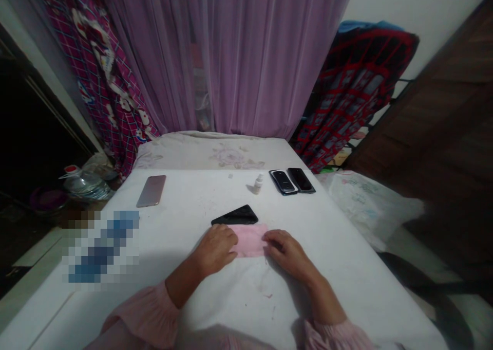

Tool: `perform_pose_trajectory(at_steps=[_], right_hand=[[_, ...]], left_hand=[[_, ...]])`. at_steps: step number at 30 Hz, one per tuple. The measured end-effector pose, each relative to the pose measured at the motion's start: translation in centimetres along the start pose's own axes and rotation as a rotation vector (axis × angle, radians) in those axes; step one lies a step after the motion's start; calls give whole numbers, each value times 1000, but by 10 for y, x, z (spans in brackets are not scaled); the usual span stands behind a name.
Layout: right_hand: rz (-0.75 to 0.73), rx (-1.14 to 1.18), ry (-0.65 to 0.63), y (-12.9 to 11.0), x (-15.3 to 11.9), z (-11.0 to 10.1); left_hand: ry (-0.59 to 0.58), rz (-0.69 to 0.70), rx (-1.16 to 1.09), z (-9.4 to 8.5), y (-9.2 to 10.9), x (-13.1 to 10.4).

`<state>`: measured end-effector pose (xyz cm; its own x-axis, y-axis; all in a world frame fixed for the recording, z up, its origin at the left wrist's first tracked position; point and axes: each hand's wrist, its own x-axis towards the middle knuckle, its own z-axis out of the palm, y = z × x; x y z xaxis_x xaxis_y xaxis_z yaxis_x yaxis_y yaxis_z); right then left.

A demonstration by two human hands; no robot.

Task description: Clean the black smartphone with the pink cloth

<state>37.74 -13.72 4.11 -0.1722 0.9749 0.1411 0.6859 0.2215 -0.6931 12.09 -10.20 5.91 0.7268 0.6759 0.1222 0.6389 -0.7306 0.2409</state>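
A folded pink cloth lies flat on the white table between my two hands. My left hand grips its left edge, with the thumb below and the fingers over the top. At the cloth's right edge, my right hand pinches the border between thumb and fingertips. Just beyond the cloth rests a black phone, set at an angle, its near edge close to the cloth and my left fingers. A small spray bottle with a clear cap stands upright farther back.
On the table's left side lies a rose-gold phone; nearer is a pixelated blue item. Two dark phones lie side by side at the back right. Purple curtains hang behind the table.
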Motion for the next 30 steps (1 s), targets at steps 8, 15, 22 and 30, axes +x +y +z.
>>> perform_pose_trajectory(at_steps=[8,15,22,30], right_hand=[[-11,-117,-35,-8,-3,3],[66,-244,148,-21,29,-6],[61,-314,205,-47,90,-45],[-82,-266,227,-39,102,-37]], left_hand=[[-109,-97,27,-9,2,10],[-37,-285,27,-47,-8,33],[99,-373,95,-92,-27,66],[94,-382,99,-93,-33,62]])
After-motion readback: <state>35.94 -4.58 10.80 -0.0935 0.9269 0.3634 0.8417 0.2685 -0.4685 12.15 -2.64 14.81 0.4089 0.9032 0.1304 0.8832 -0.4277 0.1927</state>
